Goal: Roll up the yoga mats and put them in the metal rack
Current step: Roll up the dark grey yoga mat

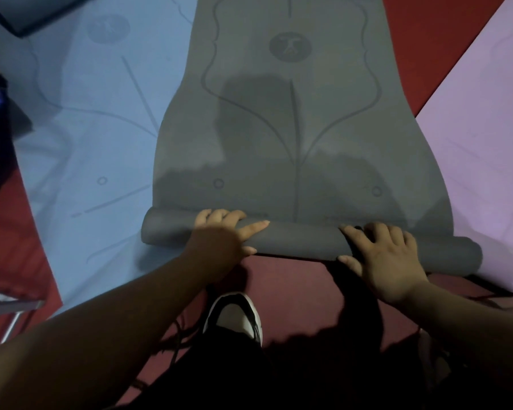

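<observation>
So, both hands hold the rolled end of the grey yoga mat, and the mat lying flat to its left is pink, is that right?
Not quite: the head view shows that the mat to its left is a blue yoga mat. The left hand and right hand do hold the rolled end of the grey yoga mat.

We see the grey mat flat down the middle toward 12 o'clock, its near end wound into a tight roll, with the blue mat spread at 9 o'clock and the purple mat at 3 o'clock.
</observation>
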### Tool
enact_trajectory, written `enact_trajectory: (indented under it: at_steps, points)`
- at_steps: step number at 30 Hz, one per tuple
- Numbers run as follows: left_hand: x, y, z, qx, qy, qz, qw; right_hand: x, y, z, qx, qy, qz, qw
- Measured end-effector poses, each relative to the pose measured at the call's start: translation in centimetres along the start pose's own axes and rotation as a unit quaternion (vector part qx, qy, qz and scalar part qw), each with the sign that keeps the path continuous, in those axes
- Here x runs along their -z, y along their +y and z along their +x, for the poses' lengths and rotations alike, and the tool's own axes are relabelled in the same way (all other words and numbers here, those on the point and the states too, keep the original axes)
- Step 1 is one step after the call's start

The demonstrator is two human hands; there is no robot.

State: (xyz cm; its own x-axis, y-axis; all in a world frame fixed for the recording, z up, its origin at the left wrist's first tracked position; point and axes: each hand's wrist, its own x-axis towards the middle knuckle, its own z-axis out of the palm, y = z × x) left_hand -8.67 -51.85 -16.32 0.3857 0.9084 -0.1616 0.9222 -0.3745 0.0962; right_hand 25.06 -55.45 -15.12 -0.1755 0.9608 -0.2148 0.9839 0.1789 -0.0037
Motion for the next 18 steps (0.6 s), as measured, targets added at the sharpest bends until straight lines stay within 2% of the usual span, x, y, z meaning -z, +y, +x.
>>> enact_trajectory:
  at_steps: [1,3,8,14,18]
  points:
    - [0.1,-0.2,0.1,0.001,0.001,-0.006,1.0,-0.4,-0.1,-0.6,0.0,0.028,0.0,1.0]
    - [0.4,-0.3,0.1,0.006,0.007,-0.02,1.0,-1.0,-0.4,-1.0,-0.007,0.033,-0.013,0.999]
    - [0.6,0.4,0.4,0.006,0.005,0.011,1.0,-0.9,-0.1,0.9,-0.026,-0.033,-0.019,0.999]
    - [-1.0,1.3,-0.8,-0.004,0.1,0.053,0.994,-0.9,0.8,2.3,-0.011,-0.08,-0.036,0.996]
    - [-0.6,0.5,0.6,0.009,0.062,0.054,0.997,-0.3,0.8,2.4,0.005,-0.055,-0.031,0.998]
